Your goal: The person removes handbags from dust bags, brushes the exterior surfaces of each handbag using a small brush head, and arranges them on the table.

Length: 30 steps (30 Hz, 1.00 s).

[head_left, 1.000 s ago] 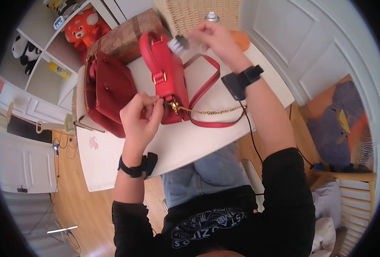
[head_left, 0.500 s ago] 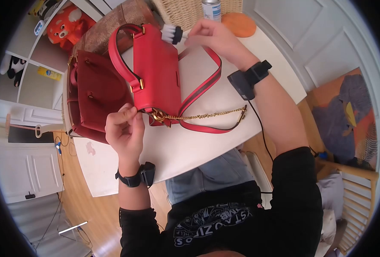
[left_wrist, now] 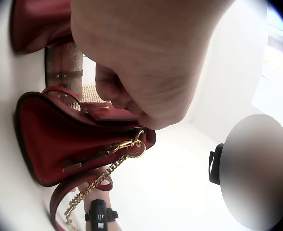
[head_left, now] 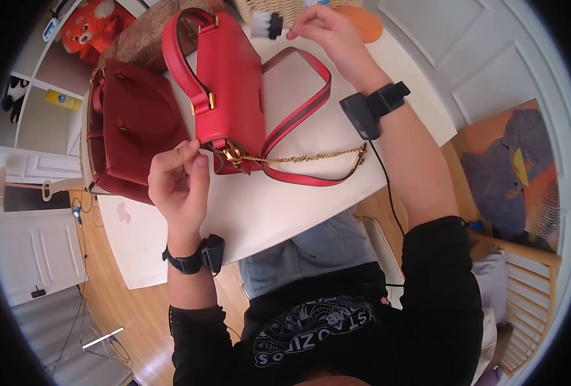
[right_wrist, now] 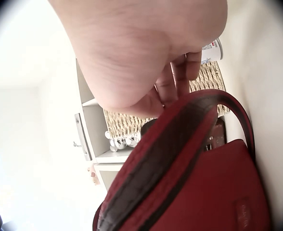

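A red handbag [head_left: 230, 83] with a top handle [head_left: 181, 64] stands on the white table. At its near top corner, my left hand [head_left: 181, 186] pinches the leather edge between thumb and fingertips. My right hand [head_left: 330, 42] holds a small brush by its thin handle, past the bag's far right side. White bristles and a black collar show on the brush [head_left: 269, 26], which points left toward the bag. From a gold clasp [head_left: 232, 154] at the near end, a gold chain [head_left: 304, 157] runs right to the red strap [head_left: 321, 90], which loops over the table.
A dark red bag [head_left: 137, 122] stands just left, with a brown patterned bag [head_left: 144, 42] behind it. At the back are a woven basket [right_wrist: 124, 124], a can [right_wrist: 211, 52] and an orange round thing [head_left: 362, 24]. The white table [head_left: 259, 212] ends near the person's lap.
The red handbag has shifted left and turned in the head view, my left hand moving with its corner. The brush remains in my right hand, beyond the bag's right side.
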Tool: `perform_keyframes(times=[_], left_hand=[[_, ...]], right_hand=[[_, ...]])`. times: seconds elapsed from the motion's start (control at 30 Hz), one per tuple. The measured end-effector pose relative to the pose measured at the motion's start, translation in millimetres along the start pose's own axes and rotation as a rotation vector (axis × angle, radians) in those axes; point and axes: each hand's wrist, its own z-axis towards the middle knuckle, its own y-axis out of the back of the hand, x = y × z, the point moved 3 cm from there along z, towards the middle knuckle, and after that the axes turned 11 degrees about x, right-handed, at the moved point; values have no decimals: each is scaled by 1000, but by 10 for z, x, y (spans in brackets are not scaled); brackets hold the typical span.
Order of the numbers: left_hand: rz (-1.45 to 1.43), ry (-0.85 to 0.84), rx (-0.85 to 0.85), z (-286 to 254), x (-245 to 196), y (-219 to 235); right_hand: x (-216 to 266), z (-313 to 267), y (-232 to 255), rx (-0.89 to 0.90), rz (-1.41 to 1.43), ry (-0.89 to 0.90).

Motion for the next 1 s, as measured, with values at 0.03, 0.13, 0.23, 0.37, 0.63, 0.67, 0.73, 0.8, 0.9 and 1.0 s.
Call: perform_keyframes(times=[0.03, 0.13, 0.23, 0.37, 0.63, 0.67, 0.73, 0.8, 0.9, 1.0], left_hand=[[-20, -9, 4, 9, 2, 1], [-53, -26, 7, 15, -5, -8], [-9, 2, 0, 6, 1, -2], [-15, 0, 13, 11, -27, -16], [-74, 11, 17, 5, 10, -14], [-80, 10, 18, 5, 8, -17], [-27, 5, 25, 7, -13, -8], [-48, 9, 36, 8, -6, -10], [-81, 15, 49, -11, 32, -12], [-110, 11, 47, -13, 103, 10]], right_hand=[[-17, -10, -12, 44, -121, -35], [-88, -39, -27, 138, -329, -195], [-48, -38, 15, 109, -300, -158], [57, -25, 108, 77, -164, 17], [-53, -78, -16, 180, -384, -151], [-51, -77, -18, 170, -365, -124], [3, -69, 18, 156, -354, -110], [15, -62, 37, 150, -335, -105], [0, -29, 56, 172, -148, -97], [72, -70, -32, 110, -178, 3]])
